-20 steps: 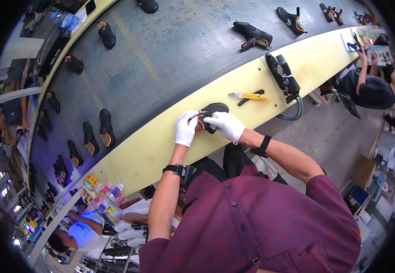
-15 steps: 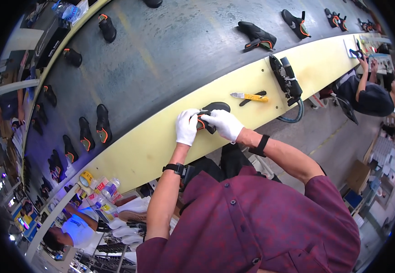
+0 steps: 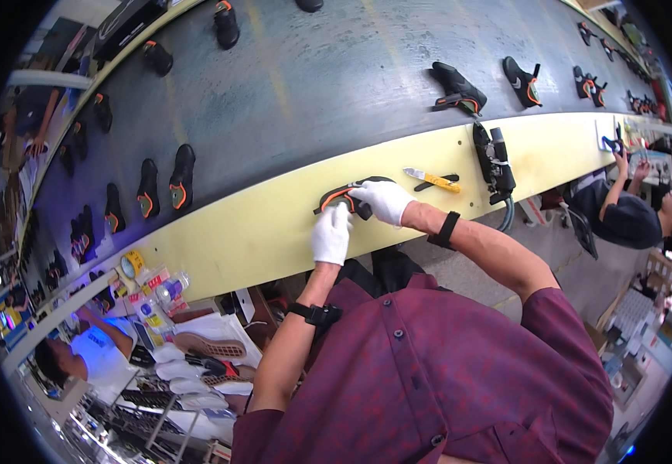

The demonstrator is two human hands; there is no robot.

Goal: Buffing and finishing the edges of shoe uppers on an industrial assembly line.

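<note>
A black shoe (image 3: 334,196) with orange trim and a green lining lies tilted on the pale yellow bench ledge in front of me. My right hand (image 3: 382,201), in a white glove, grips the shoe from above on its right part. My left hand (image 3: 330,237), also gloved and slightly blurred, is at the shoe's near side. Its fingers are drawn together at the opening; whatever they pinch is hidden. Just right of my right hand lies a yellow utility knife (image 3: 446,183), across a slim black item.
Black shoes (image 3: 182,176) stand along the grey conveyor (image 3: 297,100) beyond the ledge (image 3: 235,259). A black tool with a hose (image 3: 493,164) rests at the right. Tape (image 3: 132,264) and bottles sit at the left end. Co-workers (image 3: 622,213) are at both sides.
My left hand has drawn back from the shoe's left end toward me. The shoe has turned, so more of its orange-edged opening shows. The whole view has shifted.
</note>
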